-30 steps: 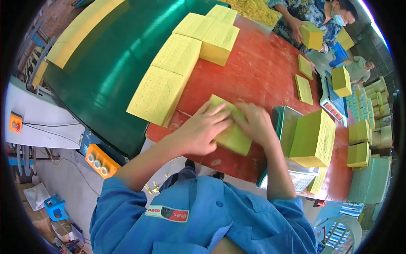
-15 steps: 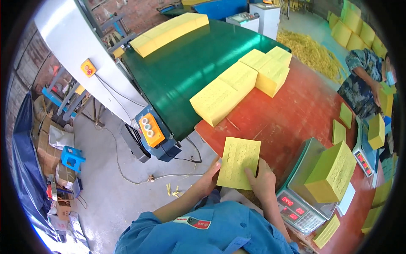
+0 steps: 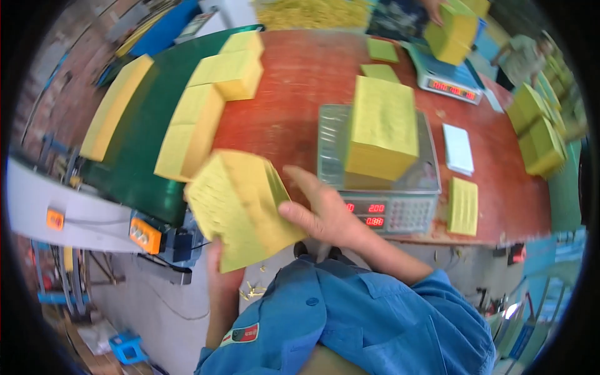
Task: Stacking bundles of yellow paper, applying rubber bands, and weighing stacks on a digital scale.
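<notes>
I hold a thick stack of yellow paper sheets (image 3: pixel 240 206) between both hands, lifted off the red table (image 3: pixel 294 94) and tilted. My left hand (image 3: pixel 215 265) grips it from underneath and is mostly hidden by the stack. My right hand (image 3: pixel 319 209) presses on the stack's right edge with fingers spread. Just to the right stands a grey digital scale (image 3: pixel 390 209) with red digits, bearing another yellow stack (image 3: pixel 381 128).
More yellow stacks (image 3: pixel 200 119) lie along a green conveyor belt (image 3: pixel 147 134) at left, above an orange control box (image 3: pixel 144 234). A thin yellow pile (image 3: pixel 464 206) and white sheets (image 3: pixel 458 150) lie right of the scale. Another person (image 3: pixel 450 28) works at a second scale (image 3: pixel 447 84).
The view has swung right toward the scale. The yellow stack I hold has come up off the table edge and now sits tilted, closer to the camera.
</notes>
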Tool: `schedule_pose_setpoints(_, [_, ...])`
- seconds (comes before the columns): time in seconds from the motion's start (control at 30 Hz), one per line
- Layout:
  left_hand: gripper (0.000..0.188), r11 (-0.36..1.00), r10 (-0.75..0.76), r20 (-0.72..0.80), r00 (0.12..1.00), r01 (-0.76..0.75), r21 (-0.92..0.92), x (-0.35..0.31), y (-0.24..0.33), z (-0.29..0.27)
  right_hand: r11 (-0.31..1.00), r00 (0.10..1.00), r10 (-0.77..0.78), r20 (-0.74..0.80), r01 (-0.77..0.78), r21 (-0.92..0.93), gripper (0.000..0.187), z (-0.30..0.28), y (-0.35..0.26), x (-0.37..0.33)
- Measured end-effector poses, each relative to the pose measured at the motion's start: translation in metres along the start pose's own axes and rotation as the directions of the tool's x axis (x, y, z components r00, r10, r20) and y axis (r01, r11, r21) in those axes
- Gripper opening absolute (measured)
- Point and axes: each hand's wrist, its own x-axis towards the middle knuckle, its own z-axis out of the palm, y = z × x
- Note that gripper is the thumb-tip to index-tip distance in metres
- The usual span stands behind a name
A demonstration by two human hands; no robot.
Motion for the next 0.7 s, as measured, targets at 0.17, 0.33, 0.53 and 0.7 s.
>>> schedule_pose_setpoints(0.17, [0.040,0.793,0.304,0.485,0.820,-0.500,0.349,0.084,0.030,0.108,0.950,0.958,0.255,-0.128,-0.224,0.220,0.077,-0.104,-0.027,0.014])
schedule_pose_setpoints(0.33, [0.058,0.970,-0.238,0.596,0.767,0.215,0.111,0.154,0.054,0.246,0.924,0.893,0.302,-0.334,-0.188,0.333,0.045,-0.191,-0.039,0.038])
schedule_pose_setpoints(0.53, [0.073,0.892,-0.404,0.543,0.736,0.187,0.411,0.180,0.028,0.293,0.872,0.832,0.425,-0.357,-0.271,0.407,0.050,-0.226,0.004,0.027])
schedule_pose_setpoints(0.7, [0.075,0.870,-0.420,0.521,0.743,0.166,0.464,0.183,0.017,0.290,0.856,0.796,0.470,-0.382,-0.306,0.417,0.048,-0.218,0.011,0.017])
